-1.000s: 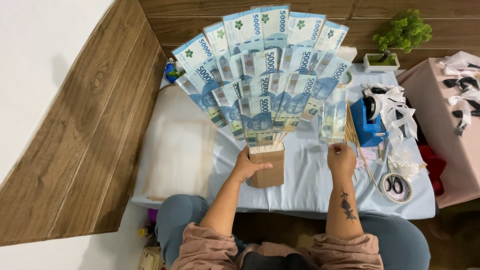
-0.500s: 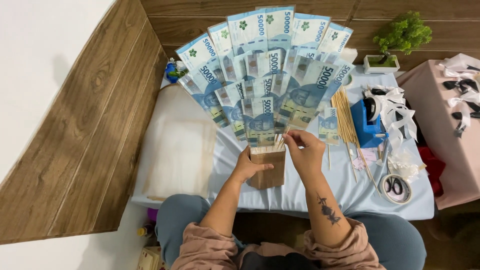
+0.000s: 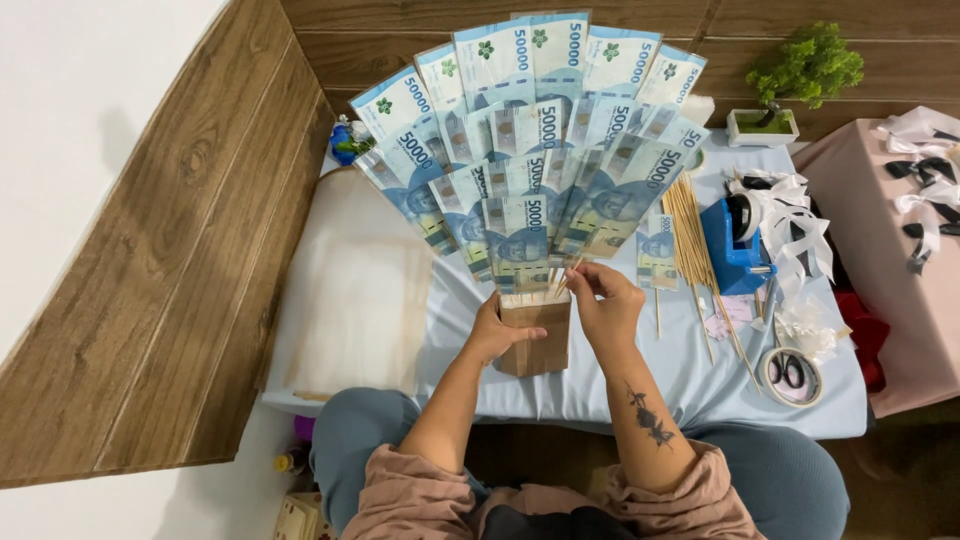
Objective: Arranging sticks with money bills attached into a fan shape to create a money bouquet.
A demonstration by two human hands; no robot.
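Observation:
A fan of several blue banknotes (image 3: 535, 140) on thin wooden sticks rises from a brown cardboard holder (image 3: 535, 340) on a low table with a pale blue cloth (image 3: 370, 300). My left hand (image 3: 497, 335) grips the left side of the holder. My right hand (image 3: 603, 300) pinches the stick of a banknote (image 3: 620, 195) at the right of the fan, just above the holder's top. One more banknote (image 3: 655, 255) lies flat on the cloth to the right.
A bundle of wooden skewers (image 3: 695, 250), a blue tape dispenser (image 3: 735, 245), white ribbons (image 3: 800, 225) and a roll of tape (image 3: 793, 375) lie at the right. A small green plant (image 3: 795, 80) stands at the back. A pink box (image 3: 900, 250) is far right.
My right hand picked a banknote on a stick from the right of the table and brought it to the fan's right side. My left hand stayed on the holder.

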